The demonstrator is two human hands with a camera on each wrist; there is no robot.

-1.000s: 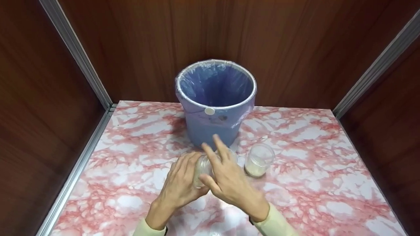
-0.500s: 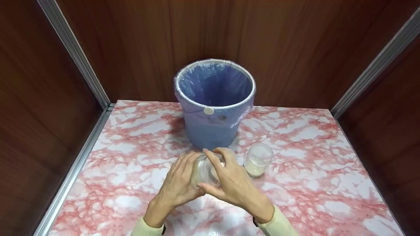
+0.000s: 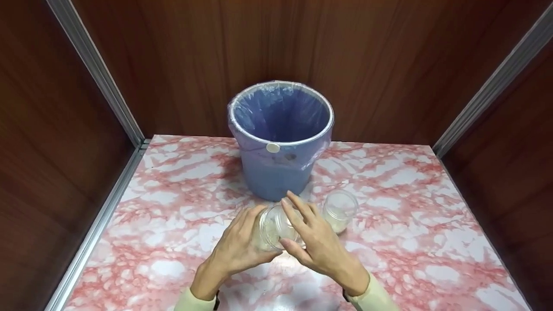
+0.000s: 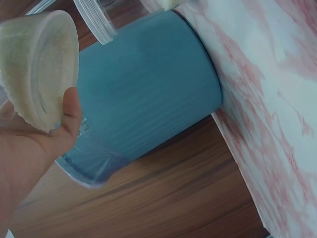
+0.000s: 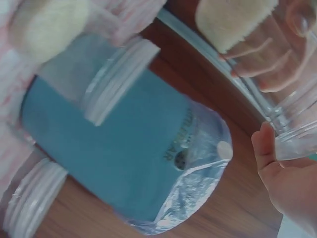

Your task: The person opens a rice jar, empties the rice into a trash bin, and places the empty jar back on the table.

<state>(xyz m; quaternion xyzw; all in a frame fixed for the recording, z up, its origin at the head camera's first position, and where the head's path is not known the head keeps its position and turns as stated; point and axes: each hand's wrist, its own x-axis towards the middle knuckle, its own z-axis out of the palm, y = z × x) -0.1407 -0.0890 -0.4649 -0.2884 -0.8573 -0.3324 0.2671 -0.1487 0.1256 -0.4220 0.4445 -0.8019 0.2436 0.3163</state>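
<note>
My left hand (image 3: 239, 242) grips a clear plastic jar (image 3: 268, 233), tilted with its mouth towards the right hand. Whitish grainy stuff fills the jar's bottom in the left wrist view, where the fingers wrap the base of the jar (image 4: 52, 64). At the mouth, my right hand (image 3: 319, 244) pinches a clear screw lid (image 3: 287, 228) between thumb and fingers. In the right wrist view the thumb touches the rim of that lid (image 5: 294, 147). Whether the lid still touches the jar is hard to tell.
A blue bin (image 3: 278, 172) with a clear liner stands behind the hands. A similar jar (image 3: 341, 209) with whitish contents stands right of the right hand. Another jar (image 5: 34, 198) shows in the right wrist view. Wood-look panels (image 3: 367, 65) enclose the marbled table (image 3: 173, 224).
The right hand, spread over the jar's top a second ago, has closed on the lid and shifted right with it. The left hand keeps its grip on the jar.
</note>
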